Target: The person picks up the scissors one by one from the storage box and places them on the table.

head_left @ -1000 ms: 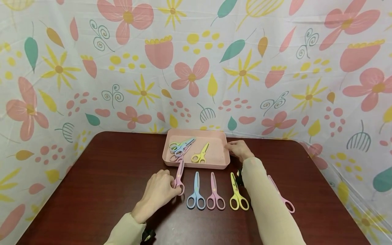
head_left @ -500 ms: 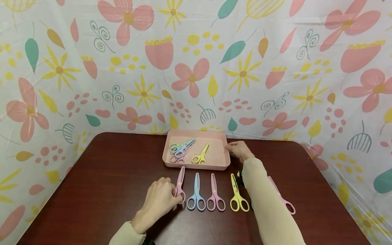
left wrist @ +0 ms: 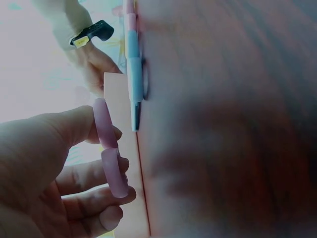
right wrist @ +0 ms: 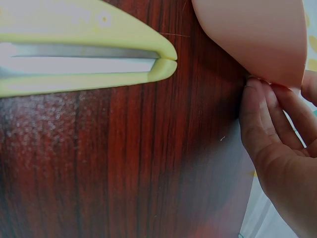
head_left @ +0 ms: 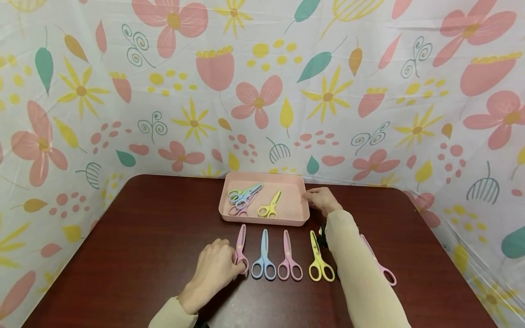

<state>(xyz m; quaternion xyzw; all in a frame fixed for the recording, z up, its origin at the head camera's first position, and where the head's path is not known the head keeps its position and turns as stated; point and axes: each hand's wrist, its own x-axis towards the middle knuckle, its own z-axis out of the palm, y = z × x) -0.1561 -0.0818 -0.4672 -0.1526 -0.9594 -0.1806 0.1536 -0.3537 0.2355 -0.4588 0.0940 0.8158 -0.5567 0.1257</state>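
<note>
My left hand (head_left: 213,269) pinches pink scissors (head_left: 241,239) by the handle loops, thumb on one side and fingers on the other. The left wrist view shows their pink loops (left wrist: 104,124) clear of the tabletop. Blades point away, toward the pink tray (head_left: 262,221). At the tray's right end, my right hand (head_left: 323,200) grips the rim, its fingers (right wrist: 255,106) against the outside wall. Inside the tray lie yellow scissors (head_left: 269,207) and a pile with blue scissors (head_left: 246,197) on top. Beside the held pair are blue scissors (head_left: 264,257) on the table.
Further right in the row are pink scissors (head_left: 289,257) and yellow scissors (head_left: 317,257). Another pink pair (head_left: 385,271) is partly hidden behind my right sleeve (head_left: 361,269). A floral curtain (head_left: 258,136) hangs behind the brown table (head_left: 123,255).
My left hand has drawn the pink scissors back from the tray's front edge, into line beside the blue pair. The right hand has stayed at the tray.
</note>
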